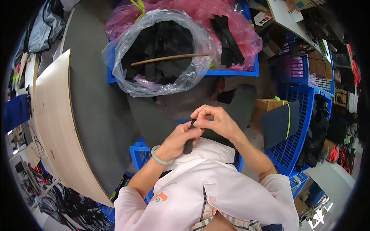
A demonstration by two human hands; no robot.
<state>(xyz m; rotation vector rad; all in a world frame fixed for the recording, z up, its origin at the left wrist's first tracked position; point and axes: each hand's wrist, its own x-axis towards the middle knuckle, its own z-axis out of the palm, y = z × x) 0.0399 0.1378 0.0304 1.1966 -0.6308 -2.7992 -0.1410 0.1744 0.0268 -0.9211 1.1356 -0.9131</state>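
Observation:
My left hand (179, 139) is closed around a short black strip-like piece (188, 147), whose lower end sticks out below the fingers. At the upper end of that piece, my right hand (216, 120) pinches with thumb and fingertips. Both hands meet in front of my body, above my lap. What exactly the right fingertips grip is partly hidden. Beyond them stands a clear plastic bag (115, 73), open at the top, with black pieces (165, 42) inside. A thin brown stick (171, 59) lies across its mouth.
The bag sits in a blue crate (239, 73) with pink plastic wrapping (248, 42) and more black strips (228, 42). On the left is a dark tabletop (92, 88) with a pale wooden board (58, 127). Blue crates (298, 134) and a cardboard box (268, 104) stand at the right.

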